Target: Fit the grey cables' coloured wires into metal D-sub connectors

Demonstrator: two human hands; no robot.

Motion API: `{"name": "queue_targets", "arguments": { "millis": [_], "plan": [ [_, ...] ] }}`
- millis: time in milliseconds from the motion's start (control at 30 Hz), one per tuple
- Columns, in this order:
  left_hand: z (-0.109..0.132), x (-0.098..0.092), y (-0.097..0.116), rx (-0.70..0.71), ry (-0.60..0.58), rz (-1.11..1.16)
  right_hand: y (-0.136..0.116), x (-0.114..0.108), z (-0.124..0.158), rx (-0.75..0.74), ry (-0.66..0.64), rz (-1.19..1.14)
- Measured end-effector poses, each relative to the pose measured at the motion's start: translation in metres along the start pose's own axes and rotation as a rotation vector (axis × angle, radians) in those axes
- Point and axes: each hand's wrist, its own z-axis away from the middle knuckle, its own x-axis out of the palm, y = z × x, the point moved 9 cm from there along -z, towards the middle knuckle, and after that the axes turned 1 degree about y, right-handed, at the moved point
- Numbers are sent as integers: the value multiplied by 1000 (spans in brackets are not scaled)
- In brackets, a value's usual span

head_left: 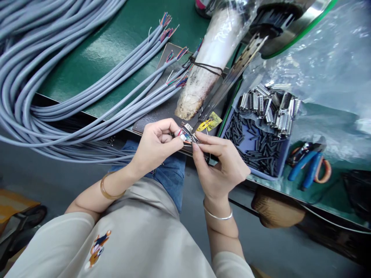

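Near the table's front edge, my left hand [160, 144] pinches the left side of a small metal connector [188, 129] with thin coloured wires at it. My right hand [220, 160] has its thumb and forefinger closed at the connector's right end; what exactly they grip is too small to tell. The dark metal tip of a soldering tool [213, 102] comes down just above the connector. Left of it hangs a stained, plastic-wrapped white tube [205, 63]. A yellow label [213, 121] lies behind the connector.
Grey cables [116, 90] with stripped coloured ends spread over the left. At right, a blue tray [253, 144] holds black sleeves, with metal connectors [269, 108] on plastic at its back. Blue-handled cutters [311, 166] lie beside it. A solder reel [301, 33] stands at the upper right.
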Motion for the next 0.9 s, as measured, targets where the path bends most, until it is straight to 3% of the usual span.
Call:
{"name": "queue_targets", "arguments": {
  "millis": [567, 767, 900],
  "plan": [
    [-2, 2, 9, 33, -14, 5, -1, -1, -6, -14, -24, 33],
    [-3, 8, -4, -91, -96, 116, -14, 1, 4, -181, -14, 175],
    [-1, 13, -9, -161, -145, 150, -3, -2, 7, -61, -9, 79]
  ]
}}
